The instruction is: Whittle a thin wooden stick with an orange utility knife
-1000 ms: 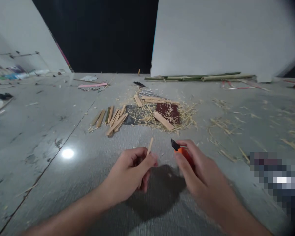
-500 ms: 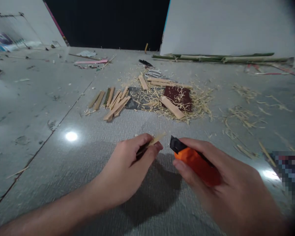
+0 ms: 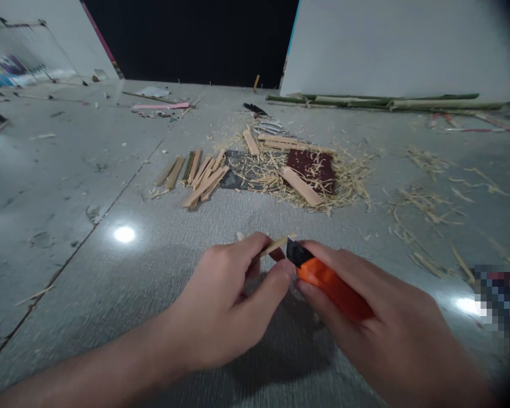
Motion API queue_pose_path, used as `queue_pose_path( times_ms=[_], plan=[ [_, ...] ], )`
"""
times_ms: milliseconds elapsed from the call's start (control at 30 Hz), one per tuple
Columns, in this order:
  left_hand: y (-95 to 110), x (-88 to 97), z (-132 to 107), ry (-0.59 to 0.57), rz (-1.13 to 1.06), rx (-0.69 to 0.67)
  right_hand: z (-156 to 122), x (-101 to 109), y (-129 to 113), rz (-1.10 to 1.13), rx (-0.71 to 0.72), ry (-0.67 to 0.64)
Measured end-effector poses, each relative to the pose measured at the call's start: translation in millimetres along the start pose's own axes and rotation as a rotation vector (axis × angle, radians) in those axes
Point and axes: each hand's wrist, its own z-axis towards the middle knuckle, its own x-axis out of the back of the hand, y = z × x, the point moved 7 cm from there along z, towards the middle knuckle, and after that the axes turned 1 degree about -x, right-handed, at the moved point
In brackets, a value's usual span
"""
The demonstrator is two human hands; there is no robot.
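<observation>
Between the fingers of my left hand [image 3: 233, 300] is a thin, pale bamboo strip [image 3: 277, 243], its far end pointing up and to the right. My right hand [image 3: 378, 317] is wrapped round an orange and black utility knife [image 3: 329, 283]. The knife's short blade meets the strip near its tip, and my left thumb lies close below the knife's black nose. The rest of the strip is hidden inside my left hand.
Ahead on the grey floor lie several cut bamboo pieces [image 3: 206, 184], curly shavings [image 3: 352, 175] and a dark red sheet [image 3: 318, 164]. Long green bamboo stalks [image 3: 378, 102] run along the wall at the back right. A blurred dark object [image 3: 504, 300] is at the right edge.
My right hand has brought the knife left, closing the gap, so its blade is now at the strip. My left thumb has shifted right, toward the knife.
</observation>
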Motion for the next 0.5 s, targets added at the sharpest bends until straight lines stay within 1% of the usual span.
queue_pose_path(
  times_ms=[67, 200, 333, 433, 500],
  plan=[
    [1, 1.1, 0, 0.024, 0.044, -0.006, -2, -1, 1, -0.024, 0.002, 0.004],
    [-2, 1.1, -1, 0.054, 0.090, 0.009, -4, 1, -1, -0.071, 0.034, 0.054],
    [-13, -2.3, 1, 0.047, 0.023, 0.104, -2, 0, -5, -0.078, 0.029, 0.070],
    [-20, -6.6, 6, 0.029, -0.044, 0.158, -3, -4, -8, -0.155, -0.004, 0.093],
    [-23, -9.6, 9, 0.011, -0.080, 0.166, -6, -6, -8, -0.213, -0.025, 0.107]
  ],
)
